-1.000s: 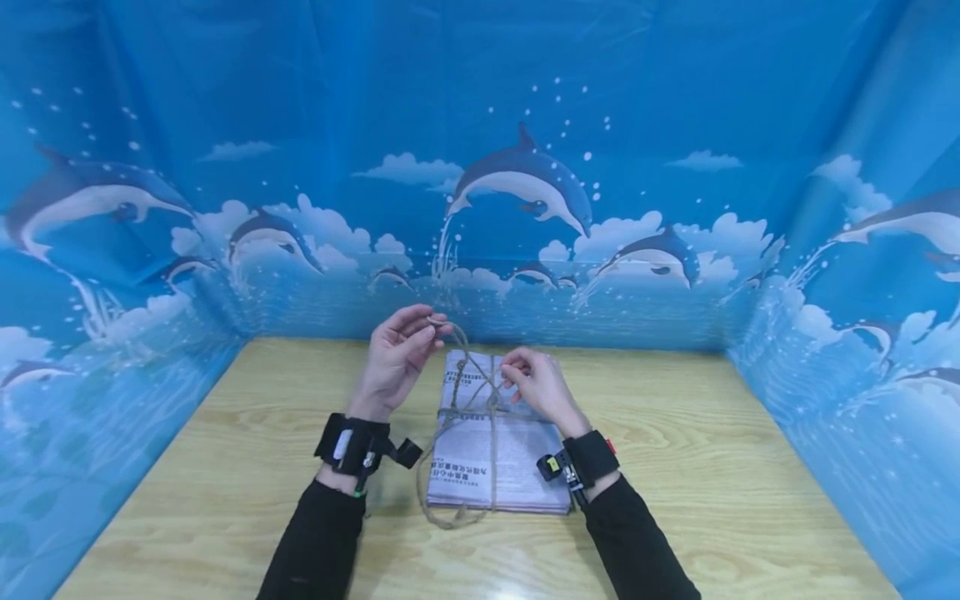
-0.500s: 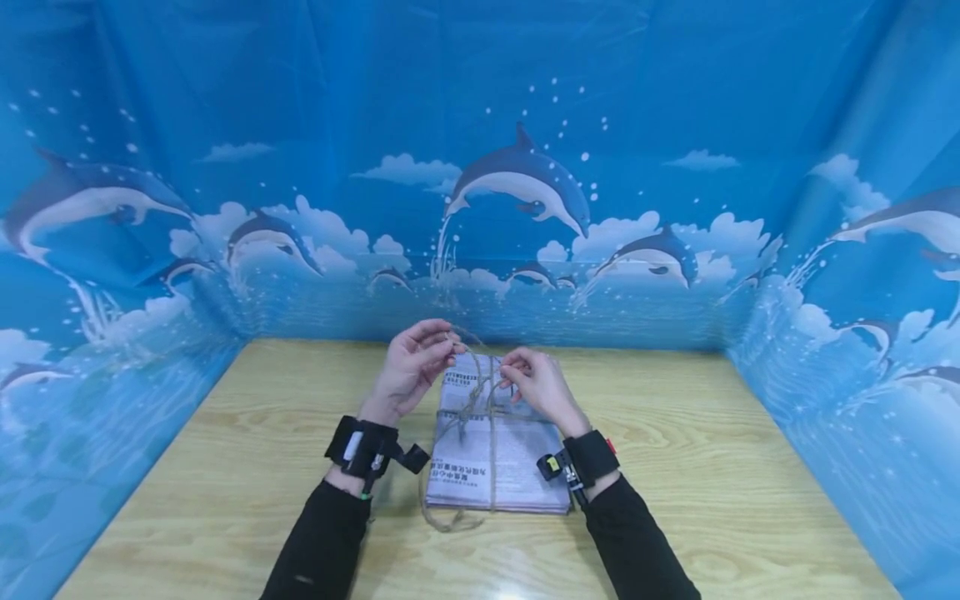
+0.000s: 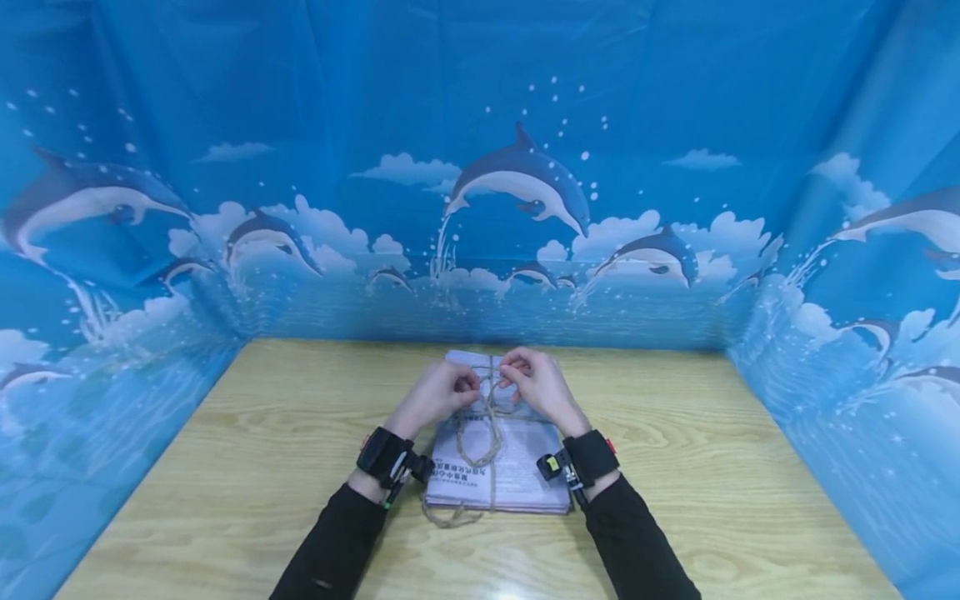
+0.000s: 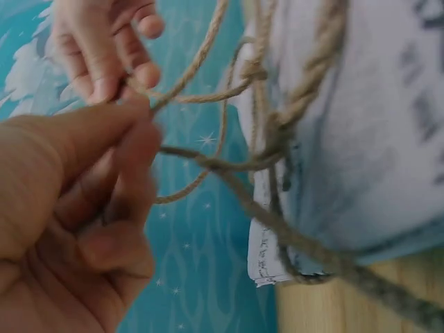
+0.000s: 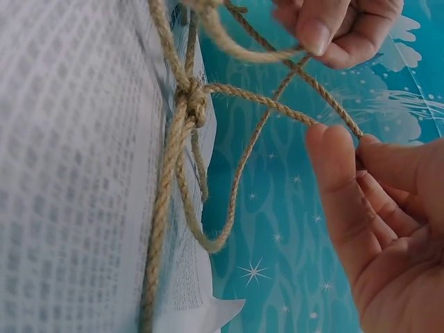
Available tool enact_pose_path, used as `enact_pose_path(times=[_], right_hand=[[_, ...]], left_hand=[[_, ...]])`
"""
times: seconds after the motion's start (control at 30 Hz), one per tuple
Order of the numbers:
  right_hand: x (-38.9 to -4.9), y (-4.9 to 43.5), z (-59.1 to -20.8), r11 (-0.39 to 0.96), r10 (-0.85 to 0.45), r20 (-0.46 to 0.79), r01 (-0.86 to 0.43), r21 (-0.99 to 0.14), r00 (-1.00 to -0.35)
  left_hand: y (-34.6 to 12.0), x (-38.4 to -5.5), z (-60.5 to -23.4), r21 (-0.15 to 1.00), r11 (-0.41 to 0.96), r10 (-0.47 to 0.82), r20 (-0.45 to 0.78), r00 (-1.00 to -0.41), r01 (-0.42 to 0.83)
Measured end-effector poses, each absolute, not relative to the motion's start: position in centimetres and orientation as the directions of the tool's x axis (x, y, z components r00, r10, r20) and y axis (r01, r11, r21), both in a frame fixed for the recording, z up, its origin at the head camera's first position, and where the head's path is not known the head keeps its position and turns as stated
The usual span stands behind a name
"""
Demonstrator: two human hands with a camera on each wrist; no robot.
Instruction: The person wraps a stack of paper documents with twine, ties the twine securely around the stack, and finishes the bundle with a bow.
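Observation:
A stack of newspapers (image 3: 525, 467) lies on the table, tied crosswise with brown twine (image 3: 492, 467). Over its far half, my left hand (image 3: 442, 393) pinches a strand of the twine between thumb and fingers. My right hand (image 3: 542, 385) pinches another strand close beside it. In the right wrist view a knot (image 5: 194, 104) sits on the stack, and strands run from it to the right hand (image 5: 395, 222), crossing in the air. The left wrist view shows the two hands' fingertips nearly meeting. A loop of twine hangs over the stack's print below the left hand.
A loose, frayed twine end (image 3: 450, 521) lies on the wooden table (image 3: 712, 500) at the stack's near left corner. A blue curtain with dolphins (image 3: 525, 183) stands behind the table and along both sides. Each wrist wears a black strap (image 3: 592, 458).
My left hand has come down and right from the stack's upper left, turning over and bringing its strand toward my right hand. The twine loop now hangs nearer. The right hand stays in place.

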State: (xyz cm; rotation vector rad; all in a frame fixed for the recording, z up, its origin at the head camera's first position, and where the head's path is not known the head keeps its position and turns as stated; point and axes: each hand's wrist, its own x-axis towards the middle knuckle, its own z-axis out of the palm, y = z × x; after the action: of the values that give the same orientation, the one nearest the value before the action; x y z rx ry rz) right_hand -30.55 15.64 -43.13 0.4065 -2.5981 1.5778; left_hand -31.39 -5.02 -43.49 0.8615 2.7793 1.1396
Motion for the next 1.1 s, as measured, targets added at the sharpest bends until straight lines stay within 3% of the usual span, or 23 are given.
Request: enact_pose_path(times=[0.1, 0.23, 0.33, 0.5, 0.83, 0.97, 1.1], right_hand=[[-30.6, 15.6, -42.9, 0.435, -0.189, 0.195, -0.26, -0.862, -0.962], [-30.6, 15.5, -42.9, 0.437, -0.196, 0.192, -0.261, -0.861, -0.962], [-30.7, 15.5, -43.0, 0.427, -0.202, 0.201, -0.271, -0.863, -0.958], [-30.6, 15.4, -43.0, 0.421, -0.208, 0.203, -0.275, -0.864, -0.957], [-30.2, 15.0, -43.5, 0.421, -0.235, 0.172, -0.26, -0.869, -0.957], [-29.9, 15.0, -43.7, 0.523, -0.247, 0.129, -0.244, -0.816, -0.96], [-29.3, 14.9, -43.6, 0.684, -0.331, 0.071, -0.291, -0.669, -0.941]], left_hand=[[-4.7, -31.4, -43.7, 0.553, 0.657, 0.47, 0.23, -0.852, 0.512], [-4.8, -31.4, -43.7, 0.518, 0.692, 0.421, 0.278, -0.863, 0.504], [-4.9, -31.4, -43.8, 0.536, 0.659, 0.435, 0.3, -0.849, 0.527], [-5.0, -31.5, -43.9, 0.567, 0.616, 0.537, 0.207, -0.818, 0.547], [-5.0, -31.3, -44.3, 0.733, 0.572, 0.499, 0.044, -0.865, 0.367], [-5.1, -31.1, -44.4, 0.786, 0.548, 0.432, 0.026, -0.901, 0.285], [-4.9, -31.0, -44.2, 0.798, 0.538, 0.408, 0.035, -0.912, 0.271]])
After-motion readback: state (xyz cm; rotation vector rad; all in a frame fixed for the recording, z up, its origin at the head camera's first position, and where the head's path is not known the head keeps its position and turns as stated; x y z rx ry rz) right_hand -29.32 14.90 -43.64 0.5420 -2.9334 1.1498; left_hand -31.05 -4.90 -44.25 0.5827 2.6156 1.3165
